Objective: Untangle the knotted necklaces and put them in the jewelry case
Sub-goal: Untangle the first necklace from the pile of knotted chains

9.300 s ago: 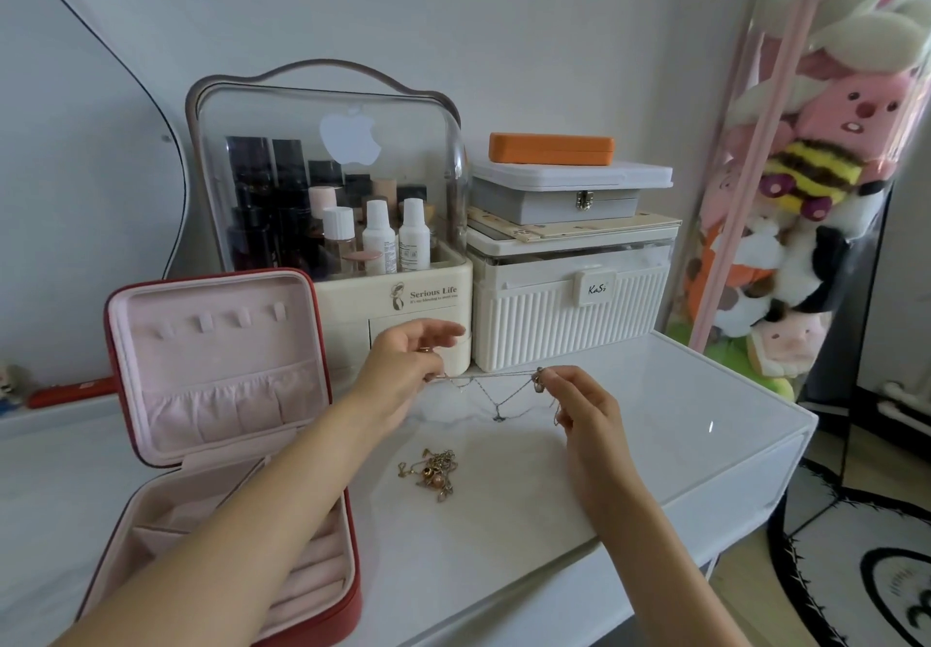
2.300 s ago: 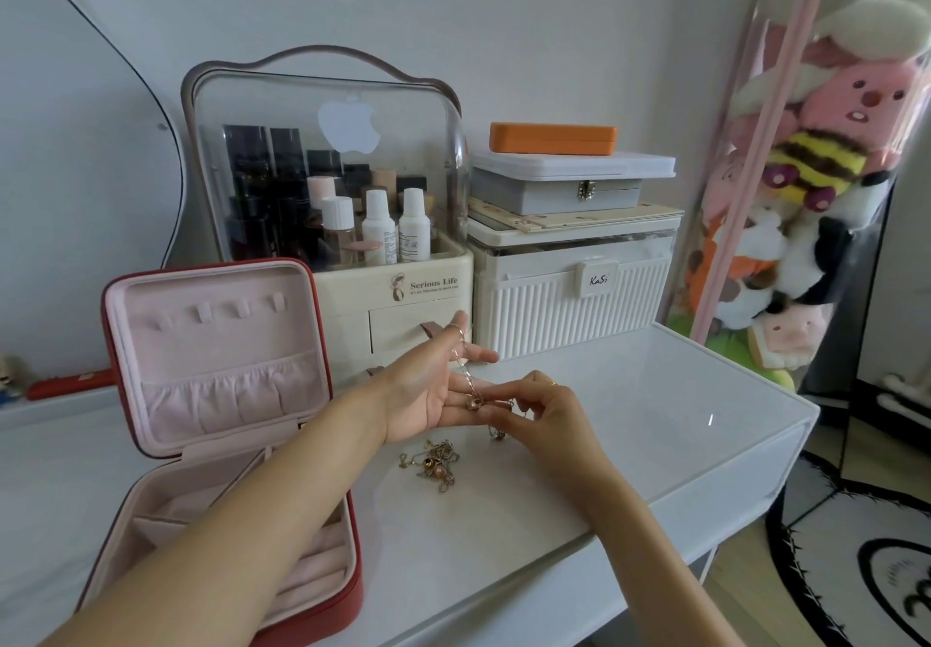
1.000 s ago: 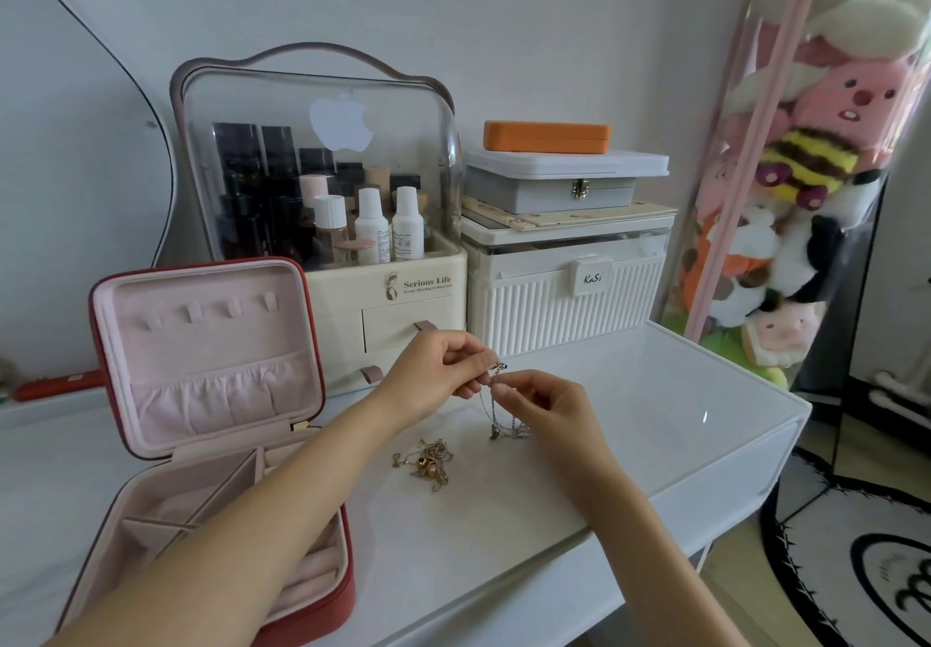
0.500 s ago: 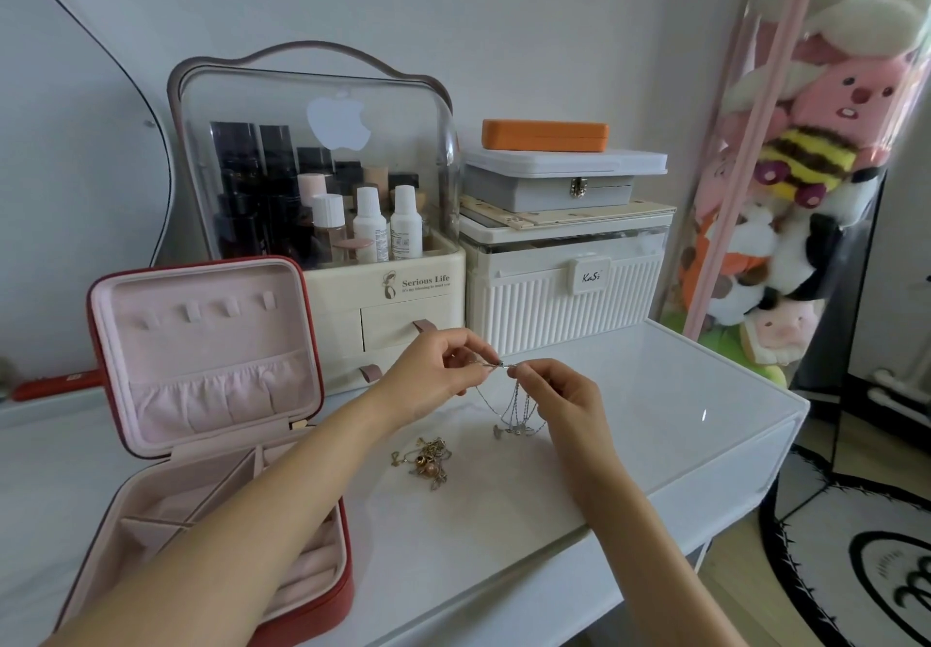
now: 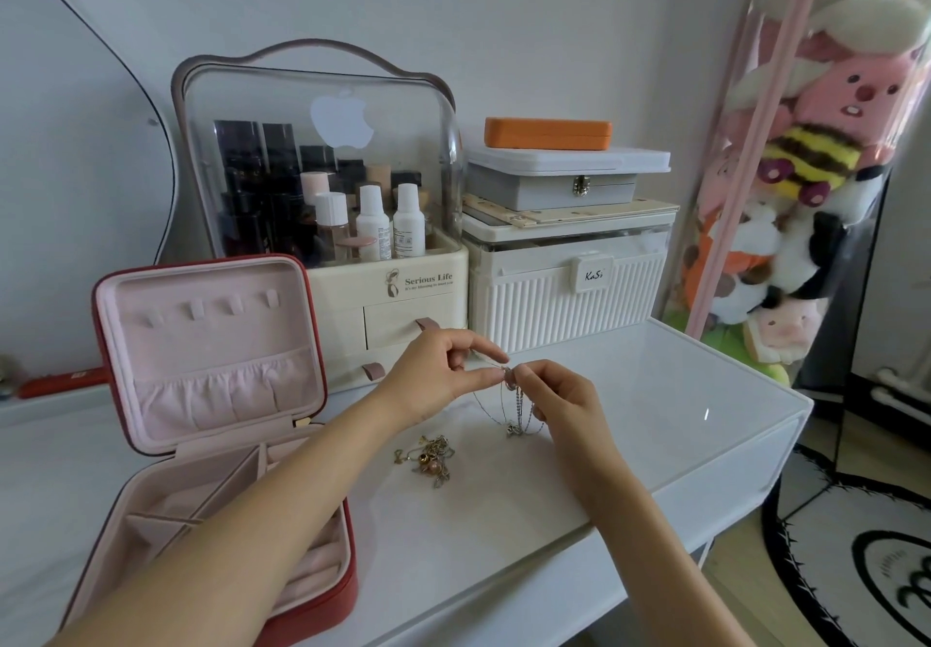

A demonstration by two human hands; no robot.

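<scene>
Presently both hands pinch the silver necklace (image 5: 514, 402) at its top; left hand (image 5: 443, 379) and right hand (image 5: 559, 399) nearly touching; chain hangs toward 6 o'clock over the surface (image 5: 655, 394); jewelry case (image 5: 201, 344) open at 9 o'clock, nearer the left hand; gold tangle (image 5: 428, 457) at 7 o'clock.

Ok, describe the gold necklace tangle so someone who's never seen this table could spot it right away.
Find the open red jewelry case on the white table. Just to its right, the gold necklace tangle lies on the tabletop. Unlike the silver chain pinched between both hands, it lies loose, untouched, with a round bead.
</scene>
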